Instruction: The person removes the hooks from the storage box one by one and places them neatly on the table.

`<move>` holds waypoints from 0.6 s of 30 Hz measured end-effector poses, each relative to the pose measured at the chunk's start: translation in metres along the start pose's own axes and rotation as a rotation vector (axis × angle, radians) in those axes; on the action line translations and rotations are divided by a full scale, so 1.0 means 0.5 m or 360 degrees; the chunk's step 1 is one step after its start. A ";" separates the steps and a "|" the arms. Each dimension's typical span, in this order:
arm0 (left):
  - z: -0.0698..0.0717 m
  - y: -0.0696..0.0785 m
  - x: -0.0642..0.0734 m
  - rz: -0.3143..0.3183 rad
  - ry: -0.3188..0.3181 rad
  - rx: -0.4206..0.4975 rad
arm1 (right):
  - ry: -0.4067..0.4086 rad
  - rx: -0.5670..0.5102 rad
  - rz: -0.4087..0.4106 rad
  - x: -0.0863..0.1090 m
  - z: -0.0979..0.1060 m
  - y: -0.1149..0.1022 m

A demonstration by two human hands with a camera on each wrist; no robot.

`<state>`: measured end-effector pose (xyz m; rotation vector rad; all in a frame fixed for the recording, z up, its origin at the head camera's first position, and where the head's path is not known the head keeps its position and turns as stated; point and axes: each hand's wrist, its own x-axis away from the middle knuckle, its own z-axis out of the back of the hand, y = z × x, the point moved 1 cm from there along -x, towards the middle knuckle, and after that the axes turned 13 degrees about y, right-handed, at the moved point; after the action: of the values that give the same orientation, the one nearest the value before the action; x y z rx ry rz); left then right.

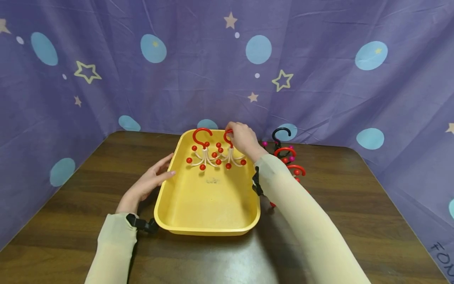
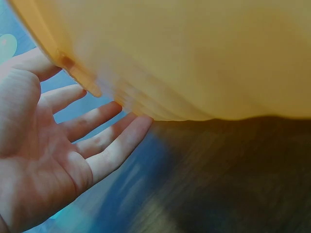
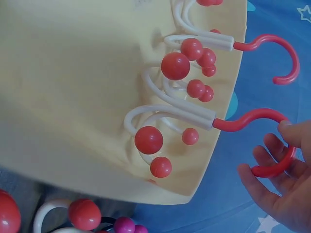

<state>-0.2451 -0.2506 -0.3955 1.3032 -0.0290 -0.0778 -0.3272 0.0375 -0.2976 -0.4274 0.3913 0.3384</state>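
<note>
**Right hand (image 1: 244, 138) holds a hanger (image 1: 231, 152) in the tray (image 1: 213, 209)**

From far off, I see this hanger at the tray's far end, its red balls (image 3: 148, 140) inside. Thumb and fingers curl round its hook. A second hanger (image 1: 204, 153) sits just left, in the tray too. I'd go slowly, hook upright, so the balls don't catch. The left hand (image 1: 150, 180) has its fingers loose and spread, touching the tray's left side; a light touch should steady it. More hangers (image 1: 285, 151) lie right of the tray.
</note>
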 end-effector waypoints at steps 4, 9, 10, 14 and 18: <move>0.000 0.001 0.000 0.0001 0.0001 0.0004 | 0.0013 0.0000 0.0017 -0.004 0.014 -0.005; -0.001 0.001 -0.001 0.0003 0.0004 0.0008 | 0.0025 -0.0025 0.0025 -0.014 0.042 -0.011; -0.001 0.000 -0.001 0.0005 0.0006 0.0007 | 0.0029 -0.0030 0.0023 -0.016 0.049 -0.011; -0.001 0.000 -0.001 0.0003 0.0005 0.0004 | 0.0059 -0.0013 0.0014 -0.025 0.072 -0.011; 0.000 0.000 0.000 0.0001 0.0001 0.0004 | 0.0088 -0.0002 0.0026 -0.032 0.096 -0.007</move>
<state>-0.2449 -0.2505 -0.3957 1.3055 -0.0291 -0.0767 -0.3255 0.0529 -0.2491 -0.4356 0.4486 0.3434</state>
